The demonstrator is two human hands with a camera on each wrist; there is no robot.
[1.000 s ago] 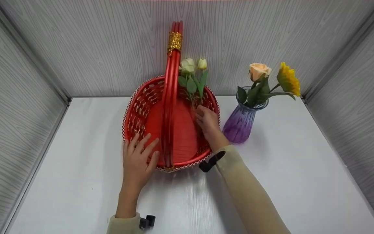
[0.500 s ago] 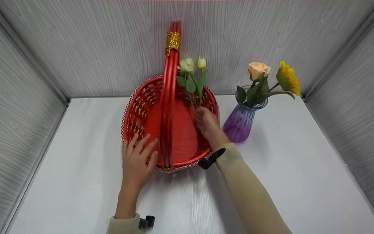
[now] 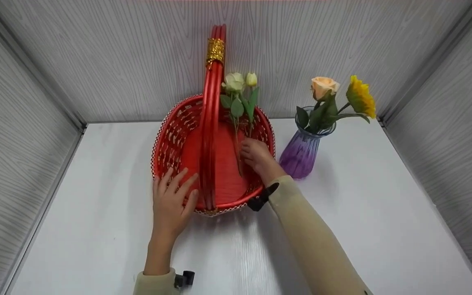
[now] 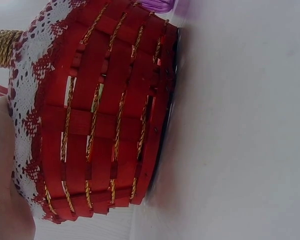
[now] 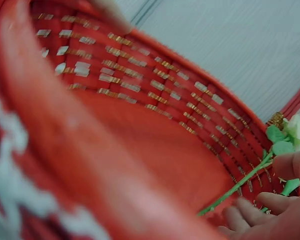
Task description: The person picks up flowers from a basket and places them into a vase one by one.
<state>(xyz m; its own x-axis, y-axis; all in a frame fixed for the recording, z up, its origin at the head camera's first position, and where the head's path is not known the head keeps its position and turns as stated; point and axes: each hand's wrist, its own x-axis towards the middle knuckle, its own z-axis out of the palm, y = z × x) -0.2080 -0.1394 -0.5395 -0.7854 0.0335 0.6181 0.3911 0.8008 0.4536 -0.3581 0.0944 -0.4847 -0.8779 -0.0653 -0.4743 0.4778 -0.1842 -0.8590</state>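
Observation:
In the head view a red woven basket [image 3: 228,164] with a tall handle stands on the table. A white rose [image 3: 234,82] and a white tulip [image 3: 251,79] lean against its back right wall, and the rose's stem reaches down onto the basket floor. My right hand [image 3: 258,157] is inside the basket, beside the stems. The right wrist view shows its thumb and fingers apart, the rose stem [image 5: 237,186] outside them; the tulip's stem is partly hidden behind the fingers. My left hand [image 3: 172,207] rests on the front left rim, fingers spread and fairly straight.
A purple glass vase [image 3: 300,155] stands just right of the basket. In it are a peach rose [image 3: 324,87] and a yellow sunflower [image 3: 361,97]. Grey wood-grain panels [image 3: 137,61] close off the back and sides of the white table [image 3: 367,196].
My right hand has loosened from the stems and drawn down slightly; the rose stem now shows separately to its left. The left hand stays on the rim.

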